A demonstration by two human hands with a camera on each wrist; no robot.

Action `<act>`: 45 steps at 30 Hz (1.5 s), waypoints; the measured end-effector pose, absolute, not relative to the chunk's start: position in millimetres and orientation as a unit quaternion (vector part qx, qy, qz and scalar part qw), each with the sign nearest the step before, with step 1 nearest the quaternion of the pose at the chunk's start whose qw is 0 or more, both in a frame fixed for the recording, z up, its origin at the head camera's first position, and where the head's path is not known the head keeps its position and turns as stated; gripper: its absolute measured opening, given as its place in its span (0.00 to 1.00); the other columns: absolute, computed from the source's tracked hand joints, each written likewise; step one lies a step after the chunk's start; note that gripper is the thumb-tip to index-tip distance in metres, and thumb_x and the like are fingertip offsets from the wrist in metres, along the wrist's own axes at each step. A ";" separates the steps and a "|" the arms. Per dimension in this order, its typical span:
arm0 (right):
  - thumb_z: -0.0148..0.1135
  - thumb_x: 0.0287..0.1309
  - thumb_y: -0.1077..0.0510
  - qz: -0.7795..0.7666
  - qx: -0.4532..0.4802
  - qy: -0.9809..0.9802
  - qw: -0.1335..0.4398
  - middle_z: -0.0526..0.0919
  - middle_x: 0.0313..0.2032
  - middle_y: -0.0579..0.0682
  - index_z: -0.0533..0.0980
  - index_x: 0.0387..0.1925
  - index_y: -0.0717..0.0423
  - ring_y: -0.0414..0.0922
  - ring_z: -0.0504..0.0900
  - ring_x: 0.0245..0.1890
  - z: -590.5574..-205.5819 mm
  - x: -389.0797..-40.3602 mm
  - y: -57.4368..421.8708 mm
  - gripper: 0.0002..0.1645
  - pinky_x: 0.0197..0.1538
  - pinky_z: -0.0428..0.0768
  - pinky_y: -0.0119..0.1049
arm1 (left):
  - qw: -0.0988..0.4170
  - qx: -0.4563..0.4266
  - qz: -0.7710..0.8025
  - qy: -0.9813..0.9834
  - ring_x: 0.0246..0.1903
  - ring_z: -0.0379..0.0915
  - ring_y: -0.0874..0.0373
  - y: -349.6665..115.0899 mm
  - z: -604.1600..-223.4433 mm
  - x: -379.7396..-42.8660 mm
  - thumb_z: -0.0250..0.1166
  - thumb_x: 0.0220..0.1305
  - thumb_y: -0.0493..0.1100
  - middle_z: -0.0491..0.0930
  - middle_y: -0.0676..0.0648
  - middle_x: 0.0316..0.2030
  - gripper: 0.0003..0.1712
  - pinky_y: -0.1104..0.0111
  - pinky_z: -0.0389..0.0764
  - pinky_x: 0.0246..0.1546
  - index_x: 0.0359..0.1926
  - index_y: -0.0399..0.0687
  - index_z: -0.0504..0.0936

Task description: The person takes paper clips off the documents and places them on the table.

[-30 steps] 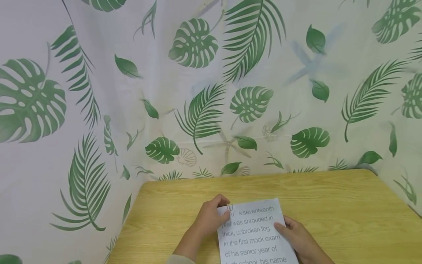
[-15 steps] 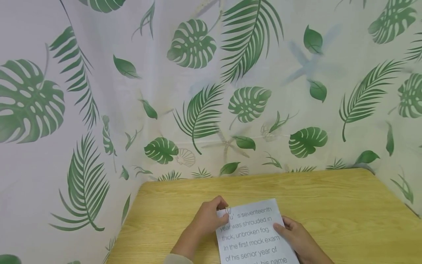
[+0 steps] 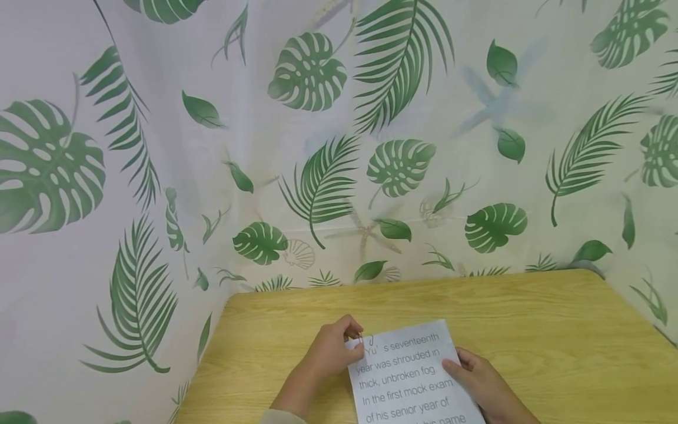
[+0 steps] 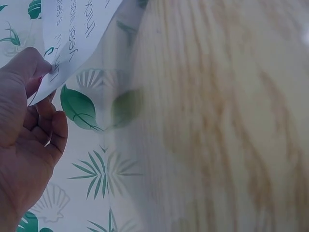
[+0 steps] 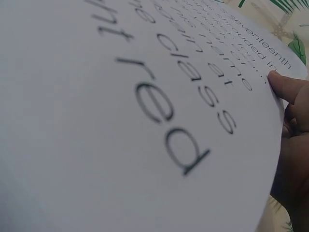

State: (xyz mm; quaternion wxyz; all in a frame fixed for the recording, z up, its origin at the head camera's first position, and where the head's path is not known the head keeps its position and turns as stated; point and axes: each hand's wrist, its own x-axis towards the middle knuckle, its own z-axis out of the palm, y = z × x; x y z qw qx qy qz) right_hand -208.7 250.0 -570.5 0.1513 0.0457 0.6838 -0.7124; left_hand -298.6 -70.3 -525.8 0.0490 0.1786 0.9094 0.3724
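Observation:
White paper with large printed English text is held over the table, tilted. At its top left corner my left hand pinches a thin reddish wire paper clip between thumb and fingers. A second small wire loop shows on the top edge just right of it; in the left wrist view this loop looks green. My right hand grips the paper's right edge, with the thumb on the printed face and its fingers behind. In the right wrist view the paper fills most of the picture.
A light wood-grain table lies beneath both hands. Behind and to the left hangs a white curtain printed with green leaves, meeting the table's back edge.
My left hand has shifted slightly left, and the reddish wire has parted from the other loop, uncovering more of the first printed word. My right hand keeps its grip on the paper.

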 end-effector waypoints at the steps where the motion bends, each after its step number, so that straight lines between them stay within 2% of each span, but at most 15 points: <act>1: 0.57 0.83 0.48 -0.713 0.044 0.683 0.152 0.91 0.52 0.52 0.51 0.84 0.68 0.53 0.93 0.47 -570.2 -208.5 250.2 0.45 0.50 0.92 0.46 | 0.048 0.179 0.375 0.908 0.49 0.80 0.59 -70.9 -526.4 -298.7 0.74 0.65 0.43 0.87 0.58 0.46 0.16 0.58 0.83 0.58 0.53 0.57 0.83; 6: 0.56 0.83 0.49 -0.718 0.037 0.678 0.152 0.91 0.53 0.52 0.50 0.84 0.69 0.52 0.93 0.48 -569.1 -207.5 250.2 0.45 0.51 0.91 0.45 | 0.044 0.182 0.402 0.896 0.50 0.80 0.58 -73.6 -527.3 -296.9 0.73 0.65 0.43 0.87 0.57 0.47 0.18 0.58 0.83 0.58 0.55 0.53 0.84; 15: 0.56 0.84 0.49 -0.721 0.034 0.677 0.146 0.91 0.51 0.51 0.52 0.83 0.68 0.52 0.93 0.47 -571.7 -207.1 252.1 0.43 0.51 0.92 0.46 | 0.035 0.192 0.435 0.879 0.42 0.79 0.62 -77.1 -531.0 -296.1 0.74 0.67 0.45 0.90 0.53 0.47 0.17 0.71 0.79 0.43 0.56 0.51 0.86; 29: 0.57 0.83 0.49 -0.716 0.034 0.684 0.134 0.92 0.49 0.50 0.56 0.82 0.68 0.52 0.93 0.45 -570.4 -206.8 251.2 0.41 0.49 0.92 0.45 | 0.028 0.190 0.457 0.868 0.39 0.79 0.62 -78.6 -537.3 -293.3 0.75 0.66 0.43 0.91 0.53 0.44 0.18 0.75 0.78 0.40 0.56 0.49 0.86; 36: 0.57 0.83 0.49 -0.715 0.039 0.685 0.135 0.91 0.49 0.51 0.56 0.82 0.67 0.52 0.93 0.45 -570.9 -205.1 250.4 0.41 0.49 0.92 0.46 | 0.024 0.181 0.464 0.867 0.40 0.79 0.61 -80.8 -535.3 -293.9 0.76 0.65 0.43 0.90 0.55 0.44 0.18 0.74 0.78 0.43 0.55 0.49 0.86; 45: 0.56 0.84 0.47 -0.720 0.024 0.679 0.143 0.91 0.50 0.51 0.53 0.83 0.67 0.53 0.93 0.46 -571.6 -205.6 253.5 0.43 0.50 0.92 0.48 | 0.019 0.177 0.466 0.867 0.36 0.76 0.64 -87.5 -530.6 -296.1 0.75 0.66 0.40 0.89 0.56 0.41 0.18 0.77 0.76 0.36 0.56 0.46 0.86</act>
